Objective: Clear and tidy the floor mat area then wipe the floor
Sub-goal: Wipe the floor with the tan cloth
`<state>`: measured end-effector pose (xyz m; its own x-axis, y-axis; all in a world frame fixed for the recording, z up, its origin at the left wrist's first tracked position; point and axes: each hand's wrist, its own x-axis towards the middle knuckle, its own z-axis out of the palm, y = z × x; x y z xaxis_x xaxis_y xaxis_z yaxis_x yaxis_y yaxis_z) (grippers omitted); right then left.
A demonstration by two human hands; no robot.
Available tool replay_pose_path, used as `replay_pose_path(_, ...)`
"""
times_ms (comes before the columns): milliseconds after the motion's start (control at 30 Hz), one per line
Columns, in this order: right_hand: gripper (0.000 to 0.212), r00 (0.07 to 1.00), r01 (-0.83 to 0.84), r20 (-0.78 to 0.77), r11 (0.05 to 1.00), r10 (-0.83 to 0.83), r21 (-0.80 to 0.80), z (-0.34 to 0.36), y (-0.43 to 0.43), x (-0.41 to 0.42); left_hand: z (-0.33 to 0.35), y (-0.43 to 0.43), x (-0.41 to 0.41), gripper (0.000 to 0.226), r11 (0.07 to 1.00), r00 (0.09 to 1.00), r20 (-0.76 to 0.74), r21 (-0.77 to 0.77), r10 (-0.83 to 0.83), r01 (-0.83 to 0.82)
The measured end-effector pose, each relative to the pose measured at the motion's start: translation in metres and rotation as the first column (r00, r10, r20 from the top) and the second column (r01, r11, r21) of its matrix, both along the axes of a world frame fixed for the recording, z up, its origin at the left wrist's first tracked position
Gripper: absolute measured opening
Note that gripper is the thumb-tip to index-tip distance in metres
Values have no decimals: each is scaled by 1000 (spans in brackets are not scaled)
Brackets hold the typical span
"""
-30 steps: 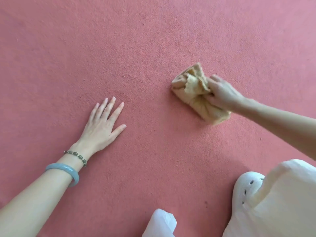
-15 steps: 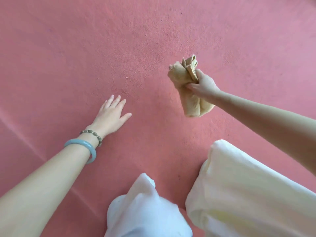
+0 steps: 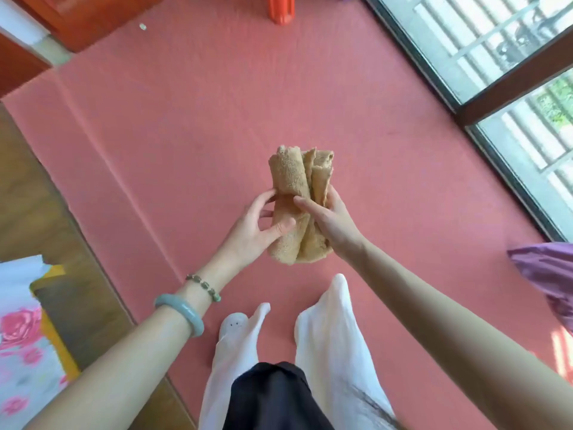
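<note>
Half a second ago the left hand lay flat on the mat while the right alone held the cloth. Now both hands have come together on it and the view has risen, taking in much more of the room.

The left hand (image 3: 257, 231) curls round the lower left side of the cloth (image 3: 290, 178), thumb pressed across its front. On that wrist sit a bead bracelet (image 3: 204, 287) and a pale green bangle (image 3: 179, 315). The right hand (image 3: 333, 226) grips the cloth's middle from the right, thumb laid across the front and fingers hidden behind. The cloth is held upright in the air above the floor mat (image 3: 186, 128), touching only the hands.

At the far left lies a rose-printed fabric (image 3: 18, 336) over something yellow, on a brown wood floor (image 3: 40, 206). The pink-red mat fills the centre, with a crease line running diagonally. An orange-red object (image 3: 280, 9) stands at its top edge. Glass doors in dark frames (image 3: 496, 76) run down the right, and a purple fabric (image 3: 548, 274) shows at the right edge.

The cloth is tan, coarse and nubbly, bunched into loose vertical rolls. The mat looks finely grained and matte. White trousers (image 3: 335, 352) and a white shoe (image 3: 232, 325) show below.
</note>
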<state>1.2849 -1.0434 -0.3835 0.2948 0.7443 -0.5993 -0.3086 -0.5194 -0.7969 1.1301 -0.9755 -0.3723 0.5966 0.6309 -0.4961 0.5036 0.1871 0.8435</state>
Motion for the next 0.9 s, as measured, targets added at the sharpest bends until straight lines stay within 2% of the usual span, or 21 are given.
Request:
replay_pose_path(100,65,995,-56,-84,998,55,-1,85,-6,9,86,-7,9,72,1000,1000,6,19,20,-20)
replay_pose_path(200,63,995,-63,-81,998,64,17,158,-7,20,155,-10,17,79,989,998,9,132,65,-65)
replay_pose_path(367,56,997,-53,60,997,50,49,246,10,32,245,6,24,56,962,976,80,172,201,-212)
replay_pose_path(467,29,997,22,68,998,-26,56,280,32,35,280,33,10,55,936,939,165,136,302,-325)
replay_pose_path(533,25,998,57,19,996,-58,66,299,50,32,297,56,-7,54,917,911,192,90,366,-388)
replay_pose_path(667,27,995,82,-63,992,-76,94,323,93,17,320,105,-35,32,876,849,234,-226,474,-427)
replay_pose_path(733,30,991,113,-87,988,-103,107,332,120,4,323,135,-47,23,865,858,229,-335,459,-373)
replay_pose_path(767,30,989,129,-94,985,-118,117,336,134,-2,324,153,-54,30,878,877,232,-346,421,-330)
replay_pose_path(900,23,968,231,-128,963,-215,135,351,193,-30,342,230,-72,51,941,934,235,-268,269,-204)
